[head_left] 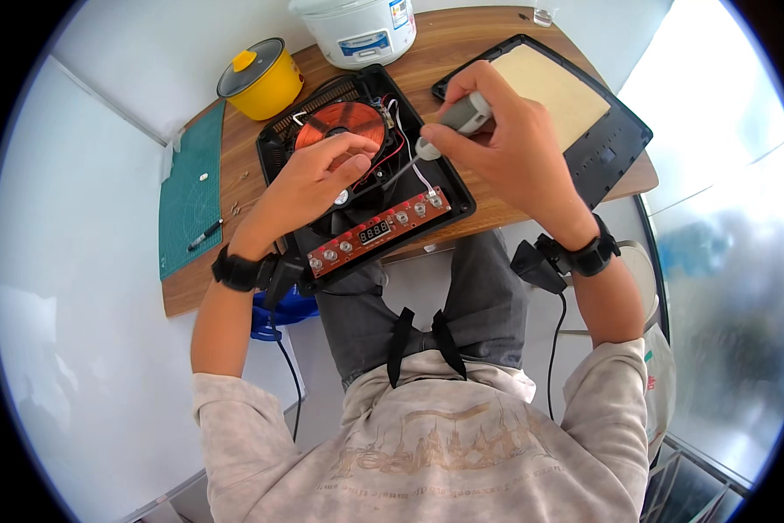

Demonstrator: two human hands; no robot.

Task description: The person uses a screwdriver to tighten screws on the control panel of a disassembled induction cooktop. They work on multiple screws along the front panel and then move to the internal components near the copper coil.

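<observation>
An induction cooker's black lower housing (460, 199) lies uncovered at the table's front edge. It contains a round copper coil (335, 119), red and white wires, and a reddish control board (379, 231) with a small display and several buttons. My right hand (522, 144) grips the grey handle of a screwdriver (468, 115); its shaft slants down-left into the housing, beside the coil. Over the coil's near side, my left hand (318, 179) is open, thumb and fingers slightly bent and apart. What lies beneath its palm is hidden, and the screwdriver's tip is hard to make out.
The cooker's black cover (614, 170), with a beige panel, lies at right. Behind stand a yellow pot (265, 91) and a white rice cooker (357, 26). A green cutting mat (191, 187) bearing a pen (205, 235) is at left. Cables hang from both wristbands.
</observation>
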